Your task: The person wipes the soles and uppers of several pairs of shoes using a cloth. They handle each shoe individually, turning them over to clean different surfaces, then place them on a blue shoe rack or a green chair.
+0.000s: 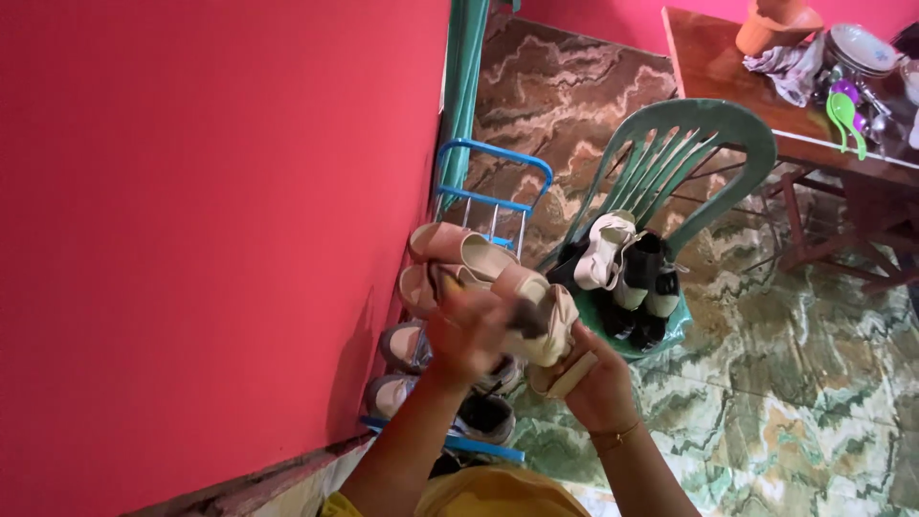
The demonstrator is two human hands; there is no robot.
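- Broadly, the red wall (211, 220) fills the left side, and everything else sits to its right, so it serves as the landmark.
- Furthest from the wall, a wooden table (728, 77) carries dishes and a cloth, out of the way of the footwear.
- Nearer the wall, a green plastic chair (689, 153) has its seat piled with dark and pale shoes (627, 273), seemingly used as a holding spot.
- Right against the wall, a blue rack (488, 182) stands with grey shoes (407, 349) on its lower levels.
- Just out from the wall, in front of the rack, a beige sandal (522, 297) is held up in the air between both hands.
- Left hand (469, 335) is curled around the sandal's near end; right hand (593, 383) cups it from beneath, fingers closed on the sole, likely to steady it.
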